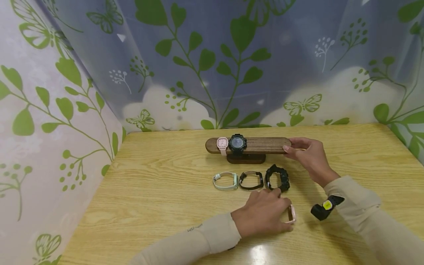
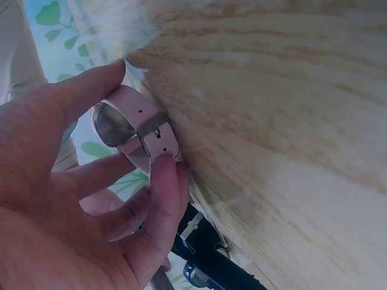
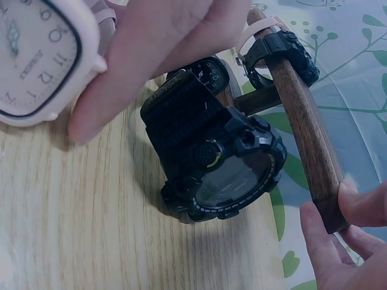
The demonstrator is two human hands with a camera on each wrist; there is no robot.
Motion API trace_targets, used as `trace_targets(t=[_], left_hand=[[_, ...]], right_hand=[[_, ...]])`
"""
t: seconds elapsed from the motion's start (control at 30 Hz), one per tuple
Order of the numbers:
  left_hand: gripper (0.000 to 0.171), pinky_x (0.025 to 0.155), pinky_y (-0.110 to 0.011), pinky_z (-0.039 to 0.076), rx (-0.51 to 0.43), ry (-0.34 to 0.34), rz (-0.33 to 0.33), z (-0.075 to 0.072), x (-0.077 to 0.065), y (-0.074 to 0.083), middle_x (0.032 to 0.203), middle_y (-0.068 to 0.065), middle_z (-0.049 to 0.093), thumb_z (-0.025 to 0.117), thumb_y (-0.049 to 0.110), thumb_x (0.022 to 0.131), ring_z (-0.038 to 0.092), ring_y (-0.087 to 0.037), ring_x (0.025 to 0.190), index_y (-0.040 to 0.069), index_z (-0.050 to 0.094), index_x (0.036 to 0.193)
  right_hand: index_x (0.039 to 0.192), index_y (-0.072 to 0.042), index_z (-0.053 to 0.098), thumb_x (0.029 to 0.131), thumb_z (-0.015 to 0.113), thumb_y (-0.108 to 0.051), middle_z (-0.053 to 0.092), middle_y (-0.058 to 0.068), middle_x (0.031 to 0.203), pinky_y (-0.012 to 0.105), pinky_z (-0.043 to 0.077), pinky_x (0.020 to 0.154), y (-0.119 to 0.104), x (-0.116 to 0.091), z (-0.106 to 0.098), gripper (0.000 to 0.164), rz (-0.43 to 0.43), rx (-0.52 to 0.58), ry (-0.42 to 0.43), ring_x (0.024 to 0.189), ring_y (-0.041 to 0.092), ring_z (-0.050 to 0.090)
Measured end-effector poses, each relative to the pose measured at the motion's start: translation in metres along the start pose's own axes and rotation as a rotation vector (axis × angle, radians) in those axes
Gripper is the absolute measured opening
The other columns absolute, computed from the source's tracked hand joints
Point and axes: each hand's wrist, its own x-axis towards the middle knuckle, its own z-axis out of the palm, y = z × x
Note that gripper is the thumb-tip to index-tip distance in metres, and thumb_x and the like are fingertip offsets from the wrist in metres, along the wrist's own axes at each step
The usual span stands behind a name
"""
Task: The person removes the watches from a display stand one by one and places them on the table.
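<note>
My left hand (image 1: pixel 263 213) holds a pink wristwatch (image 2: pixel 162 144) standing on its side on the table; in the left wrist view its thumb and fingers are around the buckled strap and case. At the stand's right end, my right hand (image 1: pixel 311 156) pinches the wooden watch stand (image 1: pixel 268 145) between thumb and fingers. The bar carries another pink watch (image 1: pixel 222 142) and a chunky black watch (image 1: pixel 237 143) on its left part. Just beyond the left fingers is a second chunky black watch (image 1: pixel 284 180), seen large in the right wrist view.
Left of that black watch, in a row in front of the stand, are a slim black watch (image 1: pixel 261 181) and a mint-green watch (image 1: pixel 235 181). All rest on a wood-grain table (image 1: pixel 159 195). Leaf-printed curtain (image 1: pixel 185 73) hangs behind the table and along its left side.
</note>
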Motion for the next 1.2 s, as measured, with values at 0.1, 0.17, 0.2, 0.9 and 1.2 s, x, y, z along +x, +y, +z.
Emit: trace_targets(t=[0.1,0.17,0.2,0.9,1.2], left_hand=[[0.04,0.049,-0.027,0.041,-0.001,-0.003,-0.005,0.0,-0.001,0.0,0.1,0.009,0.06,0.072,0.064,0.085,0.055,-0.011,0.073,0.033,0.07,0.11],[0.041,0.05,-0.027,0.041,0.003,-0.004,-0.006,0.0,-0.002,0.0,0.102,0.008,0.06,0.072,0.064,0.085,0.055,-0.011,0.074,0.033,0.069,0.11],[0.041,0.05,-0.027,0.042,0.005,-0.005,-0.006,0.0,-0.002,0.0,0.102,0.008,0.06,0.072,0.065,0.084,0.055,-0.011,0.075,0.033,0.069,0.111],[0.069,0.074,-0.038,0.06,-0.065,0.143,-0.081,-0.048,-0.029,-0.024,0.132,0.005,0.061,0.066,0.073,0.084,0.061,-0.02,0.114,0.032,0.062,0.14],[0.069,0.068,-0.031,0.058,-0.148,0.279,-0.192,-0.076,-0.052,-0.06,0.135,-0.001,0.061,0.077,0.06,0.082,0.061,-0.02,0.113,0.026,0.062,0.14]], right_hand=[[0.145,0.009,0.047,0.1,0.067,-0.018,0.053,0.022,0.126,0.029,0.061,0.087,0.0,0.0,0.0,0.056,-0.002,-0.003,-0.002,0.086,0.008,0.072],[0.145,0.009,0.046,0.1,0.067,-0.018,0.053,0.022,0.127,0.029,0.061,0.087,0.0,0.0,0.0,0.056,-0.002,-0.001,-0.003,0.086,0.007,0.072],[0.145,0.009,0.046,0.1,0.067,-0.018,0.053,0.022,0.127,0.029,0.061,0.087,0.001,0.0,0.0,0.056,-0.002,0.001,-0.004,0.086,0.007,0.072],[0.145,0.01,0.046,0.1,0.066,-0.016,0.052,0.021,0.125,0.028,0.06,0.087,0.0,-0.001,0.0,0.056,-0.016,0.017,-0.015,0.085,0.007,0.072],[0.145,0.01,0.045,0.099,0.067,-0.016,0.053,0.022,0.126,0.028,0.06,0.087,-0.002,-0.001,0.0,0.057,-0.003,0.024,-0.011,0.082,0.005,0.072]])
